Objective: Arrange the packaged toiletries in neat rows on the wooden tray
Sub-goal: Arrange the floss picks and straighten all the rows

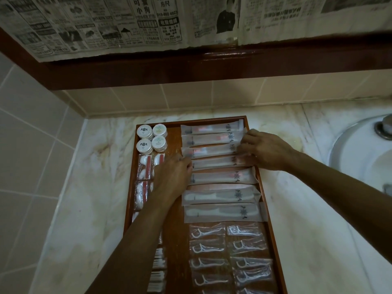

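Note:
A wooden tray (174, 234) lies on the marble counter. Its right half holds a column of several long wrapped toothbrush packets (220, 195). Below them sit two columns of floss-pick packets (206, 248). Round white containers (151, 137) fill the tray's top left corner, with vanity packets (143, 166) and cotton-bud packets (159, 263) beneath. My left hand (172, 177) touches the left end of the fourth toothbrush packet (214, 162). My right hand (267, 150) has its fingers on the right ends of the second to fourth packets; whether they pinch is unclear.
A white sink basin (360, 149) with a metal tap fitting (384, 129) lies to the right. Tiled walls (31, 128) close the left and back. Newspaper (127, 24) covers the surface above a dark wooden ledge (212, 66).

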